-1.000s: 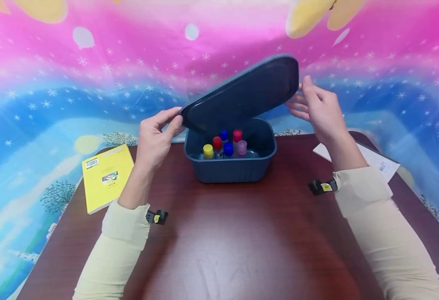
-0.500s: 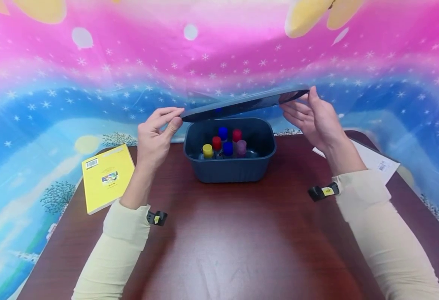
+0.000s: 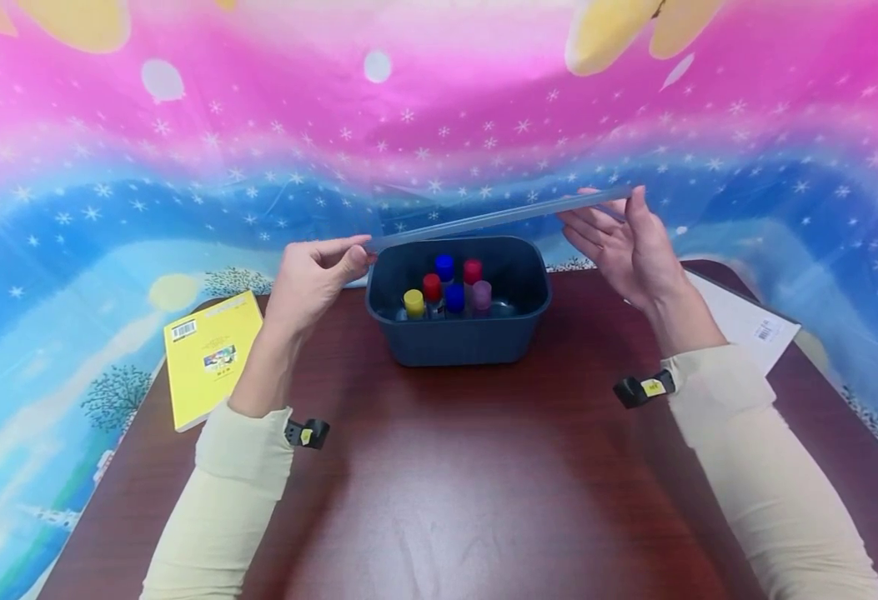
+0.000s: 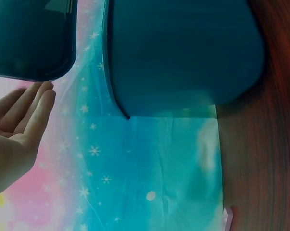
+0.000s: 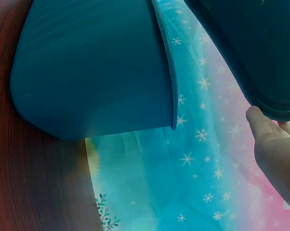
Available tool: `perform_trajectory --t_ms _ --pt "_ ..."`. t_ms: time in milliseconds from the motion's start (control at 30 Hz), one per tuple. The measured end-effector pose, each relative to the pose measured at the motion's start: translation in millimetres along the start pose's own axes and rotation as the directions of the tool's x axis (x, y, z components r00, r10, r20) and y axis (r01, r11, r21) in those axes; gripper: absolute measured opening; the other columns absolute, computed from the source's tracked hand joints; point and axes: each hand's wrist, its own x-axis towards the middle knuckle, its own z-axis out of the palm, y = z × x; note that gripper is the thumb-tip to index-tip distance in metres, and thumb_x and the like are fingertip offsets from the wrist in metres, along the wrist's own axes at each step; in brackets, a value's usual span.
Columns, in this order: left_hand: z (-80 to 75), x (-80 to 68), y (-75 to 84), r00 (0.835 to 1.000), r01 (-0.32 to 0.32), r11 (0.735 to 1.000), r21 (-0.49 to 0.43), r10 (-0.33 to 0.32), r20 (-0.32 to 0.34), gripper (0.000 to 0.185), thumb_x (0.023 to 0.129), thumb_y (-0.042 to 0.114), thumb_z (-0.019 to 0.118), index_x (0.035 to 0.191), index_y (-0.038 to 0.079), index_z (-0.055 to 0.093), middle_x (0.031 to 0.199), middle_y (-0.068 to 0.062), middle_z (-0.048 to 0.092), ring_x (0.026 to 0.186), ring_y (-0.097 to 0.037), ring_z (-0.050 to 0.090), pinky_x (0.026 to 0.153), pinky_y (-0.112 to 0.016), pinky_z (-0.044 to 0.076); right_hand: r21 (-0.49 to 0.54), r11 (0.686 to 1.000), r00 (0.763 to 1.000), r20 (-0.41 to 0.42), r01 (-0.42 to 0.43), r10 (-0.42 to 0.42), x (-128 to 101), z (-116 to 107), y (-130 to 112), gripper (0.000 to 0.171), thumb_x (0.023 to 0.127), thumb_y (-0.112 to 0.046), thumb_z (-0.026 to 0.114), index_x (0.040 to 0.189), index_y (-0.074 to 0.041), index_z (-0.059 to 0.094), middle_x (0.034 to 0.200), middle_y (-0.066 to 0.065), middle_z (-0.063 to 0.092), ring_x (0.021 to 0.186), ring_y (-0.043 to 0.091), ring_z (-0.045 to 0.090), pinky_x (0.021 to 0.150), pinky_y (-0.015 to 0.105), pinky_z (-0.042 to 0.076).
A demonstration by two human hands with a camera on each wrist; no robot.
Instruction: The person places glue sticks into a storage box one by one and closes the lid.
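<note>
A dark blue-grey lid [image 3: 499, 218] is held nearly edge-on over the bin, its right end higher than its left. My left hand [image 3: 318, 279] pinches the left end between thumb and fingers, close by the bin's rim; the left wrist view has those fingertips at a rounded corner of the lid [image 4: 34, 38]. At the raised end, my right hand [image 3: 634, 250] holds the lid with its thumb at the tip and fingers spread beneath. Below sits the matching open-topped bin [image 3: 461, 343]. Inside it stand several small bottles with coloured caps, including a yellow cap [image 3: 413, 302] and a pinkish-purple cap [image 3: 482, 293].
A yellow book [image 3: 213, 354] lies by the left edge of the dark brown table [image 3: 469, 467]. On the right is a white book or booklet [image 3: 746, 321], partly behind the right forearm. A patterned pink and blue cloth [image 3: 439, 108] hangs behind the table.
The lid's right end has come down and its underside has turned out of sight, leaving it nearly edge-on. My right hand lowered with it; the left stayed at its end. The bin has not moved.
</note>
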Motion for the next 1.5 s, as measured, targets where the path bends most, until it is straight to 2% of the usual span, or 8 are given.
perform_trajectory --t_ms 200,367,633,933,1000,1167,1233,1500 --pt "-3.3 0.7 -4.1 0.999 -0.028 0.994 0.109 0.023 0.041 0.088 0.071 0.078 0.067 0.121 0.007 0.075 0.120 -0.014 0.072 0.101 -0.016 0.061 0.087 -0.027 0.046 0.023 0.999 0.999 0.034 0.028 -0.029 0.8 -5.6 5.2 0.075 0.093 -0.041 0.073 0.147 0.001 0.042 0.146 0.019 0.052 0.141 0.033 0.044 0.115 0.037 0.035" --pt "-7.0 -0.2 -12.3 0.994 -0.060 0.998 0.025 0.057 0.091 0.084 0.076 0.072 0.066 0.130 0.007 0.069 0.130 -0.014 0.067 0.127 -0.019 0.058 0.104 -0.036 0.047 0.058 0.998 0.998 0.059 0.029 -0.032 0.5 -7.5 7.8 0.062 0.099 -0.029 0.068 0.146 0.002 0.042 0.149 0.020 0.047 0.142 0.033 0.040 0.115 0.036 0.035" --pt "-14.8 -4.1 -21.5 0.990 -0.064 0.997 -0.051 0.070 0.119 0.062 0.092 0.054 0.069 0.138 0.012 0.064 0.135 -0.013 0.064 0.136 -0.020 0.051 0.109 -0.035 0.043 -0.049 0.997 0.997 0.058 0.061 -0.058 -6.5 -2.2 8.1 0.051 0.099 -0.020 0.068 0.140 0.005 0.053 0.140 0.017 0.055 0.134 0.028 0.051 0.110 0.034 0.042" --pt "-20.1 -4.7 -32.3 0.988 -0.065 0.990 -0.123 0.081 0.128 0.051 0.097 0.036 0.070 0.140 0.010 0.061 0.137 -0.012 0.063 0.136 -0.020 0.051 0.108 -0.030 0.043 -0.259 0.963 0.983 0.182 0.072 -0.024 -11.9 -4.7 4.0 0.043 0.105 -0.008 0.053 0.143 0.012 0.048 0.145 0.017 0.053 0.130 0.025 0.056 0.111 0.038 0.036" --pt "-20.8 -4.5 -34.2 0.987 -0.066 0.990 -0.128 0.083 0.134 0.050 0.097 0.032 0.070 0.141 0.009 0.060 0.138 -0.013 0.062 0.134 -0.020 0.053 0.105 -0.028 0.046 -0.367 0.928 0.981 0.195 0.065 0.009 -13.9 -5.9 2.3 0.046 0.106 -0.010 0.051 0.146 0.012 0.044 0.148 0.016 0.049 0.131 0.021 0.055 0.112 0.035 0.036" --pt "-23.3 -4.1 -38.3 0.983 -0.090 0.991 -0.094 0.104 0.154 0.053 0.096 0.027 0.072 0.144 0.010 0.056 0.147 -0.010 0.055 0.136 -0.020 0.052 0.104 -0.025 0.046 -0.732 0.675 0.978 0.193 0.088 0.082 -16.0 -13.5 1.6 0.053 0.106 -0.019 0.054 0.154 0.000 0.040 0.150 0.017 0.049 0.129 0.010 0.054 0.105 0.020 0.043" --pt "-24.5 -3.2 -40.4 0.978 -0.110 0.991 -0.074 0.121 0.172 0.056 0.095 0.026 0.073 0.146 0.010 0.055 0.150 -0.009 0.051 0.140 -0.020 0.047 0.108 -0.025 0.042 -0.783 0.614 0.975 0.201 0.100 0.097 -15.5 -18.3 3.4 0.056 0.104 -0.019 0.058 0.155 -0.004 0.040 0.152 0.019 0.048 0.128 0.008 0.055 0.101 0.018 0.046" --pt "-28.6 -1.3 -50.9 0.945 -0.137 0.988 0.072 0.109 0.308 0.069 0.094 0.028 0.076 0.154 0.017 0.044 0.160 0.003 0.039 0.149 -0.015 0.030 0.119 -0.043 0.029 -0.756 0.651 0.968 0.210 0.072 0.136 -13.5 -29.6 8.7 0.074 0.094 -0.005 0.072 0.158 -0.005 0.034 0.160 0.018 0.035 0.145 0.025 0.040 0.102 0.018 0.045"
